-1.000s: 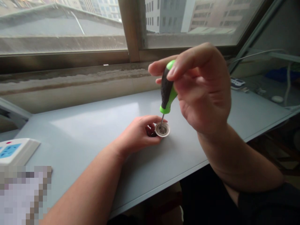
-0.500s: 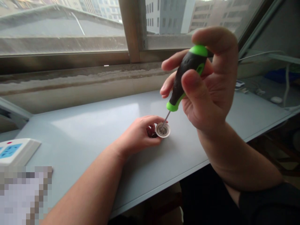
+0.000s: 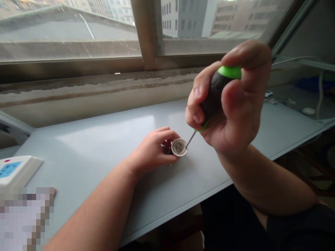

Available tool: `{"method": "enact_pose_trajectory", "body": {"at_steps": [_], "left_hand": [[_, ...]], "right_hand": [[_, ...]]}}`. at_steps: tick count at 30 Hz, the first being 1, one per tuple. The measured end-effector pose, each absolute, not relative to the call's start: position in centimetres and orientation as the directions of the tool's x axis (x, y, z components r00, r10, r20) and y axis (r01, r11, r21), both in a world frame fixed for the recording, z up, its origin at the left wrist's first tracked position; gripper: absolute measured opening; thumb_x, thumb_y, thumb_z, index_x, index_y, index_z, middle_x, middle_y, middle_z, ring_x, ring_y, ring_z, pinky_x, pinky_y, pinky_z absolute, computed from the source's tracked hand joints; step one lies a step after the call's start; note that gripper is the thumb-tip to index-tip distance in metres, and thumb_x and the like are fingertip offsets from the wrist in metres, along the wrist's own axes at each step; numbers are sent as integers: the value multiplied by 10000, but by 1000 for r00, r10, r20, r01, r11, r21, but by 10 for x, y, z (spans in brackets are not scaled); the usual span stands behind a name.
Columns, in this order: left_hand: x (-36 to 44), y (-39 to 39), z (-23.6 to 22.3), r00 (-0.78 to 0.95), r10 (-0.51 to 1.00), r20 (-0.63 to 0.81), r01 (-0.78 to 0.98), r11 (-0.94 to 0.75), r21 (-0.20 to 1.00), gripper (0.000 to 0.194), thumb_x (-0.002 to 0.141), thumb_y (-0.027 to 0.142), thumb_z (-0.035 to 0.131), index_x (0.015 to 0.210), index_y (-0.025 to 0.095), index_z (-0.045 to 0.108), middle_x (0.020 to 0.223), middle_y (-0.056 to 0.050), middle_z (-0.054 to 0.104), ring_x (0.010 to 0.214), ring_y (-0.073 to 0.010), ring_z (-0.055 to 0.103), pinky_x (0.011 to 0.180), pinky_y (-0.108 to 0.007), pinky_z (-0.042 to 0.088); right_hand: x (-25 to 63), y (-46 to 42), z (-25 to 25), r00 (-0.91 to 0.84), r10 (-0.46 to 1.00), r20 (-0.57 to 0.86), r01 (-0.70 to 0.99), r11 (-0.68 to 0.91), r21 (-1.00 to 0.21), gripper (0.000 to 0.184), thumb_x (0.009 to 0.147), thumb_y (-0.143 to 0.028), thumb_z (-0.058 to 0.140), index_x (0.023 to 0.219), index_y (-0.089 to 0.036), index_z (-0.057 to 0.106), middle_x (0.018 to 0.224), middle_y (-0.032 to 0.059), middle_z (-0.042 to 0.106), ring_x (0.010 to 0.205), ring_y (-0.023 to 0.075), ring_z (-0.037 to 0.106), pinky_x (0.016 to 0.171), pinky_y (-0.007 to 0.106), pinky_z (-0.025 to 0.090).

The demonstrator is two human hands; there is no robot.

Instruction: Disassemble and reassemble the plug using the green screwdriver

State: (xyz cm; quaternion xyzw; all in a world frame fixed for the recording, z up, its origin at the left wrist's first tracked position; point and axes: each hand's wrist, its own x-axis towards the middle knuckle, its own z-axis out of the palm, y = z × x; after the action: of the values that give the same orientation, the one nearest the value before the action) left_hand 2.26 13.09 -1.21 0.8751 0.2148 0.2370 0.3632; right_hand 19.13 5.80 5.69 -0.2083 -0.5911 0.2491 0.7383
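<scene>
My left hand (image 3: 154, 150) rests low over the table, its fingers closed around a small, round, white lamp holder (image 3: 179, 147). The holder's hollow end faces up toward me and shows small metal parts inside; something dark, perhaps wire, lies in the palm behind it. My right hand (image 3: 235, 104) grips the black and green handle of a screwdriver (image 3: 213, 96), with the forefinger bent over the handle's top end. The thin shaft slants down to the left, and its tip is at the right rim of the lamp holder. Whether it touches the rim I cannot tell.
A white power strip (image 3: 21, 170) with blue sockets lies at the left on the pale table (image 3: 86, 164). A blurred-out flat object (image 3: 23, 216) is at the lower left. Behind the table runs a window sill (image 3: 78, 83); cables and small items lie at the far right.
The screwdriver's tip has moved out of the middle of the lamp holder to its right rim. My right hand has shifted right and down, its fingers now wrapped closer round the handle.
</scene>
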Motion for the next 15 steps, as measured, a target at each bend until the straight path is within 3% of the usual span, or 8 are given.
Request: {"method": "enact_pose_trajectory", "body": {"at_steps": [11,15], "left_hand": [[23,130,-13,783,548,295,175,-649,740,165,766,149,773,897,194,682,938,-17,676,867,-170,620,840,-310,580],[22,130,-15,787,538,304,174,-665,726,173,767,129,770,882,190,655,896,2,677,815,-151,618,785,-287,561]], "right_hand": [[186,47,60,306,607,733,-163,792,-588,76,1115,-262,512,1087,-326,482,842,-58,577,532,129,419,448,276,381],[182,48,63,293,609,738,-152,791,-592,144,1085,-281,583,1033,-319,453,770,-71,546,512,135,402,415,284,351]]}}
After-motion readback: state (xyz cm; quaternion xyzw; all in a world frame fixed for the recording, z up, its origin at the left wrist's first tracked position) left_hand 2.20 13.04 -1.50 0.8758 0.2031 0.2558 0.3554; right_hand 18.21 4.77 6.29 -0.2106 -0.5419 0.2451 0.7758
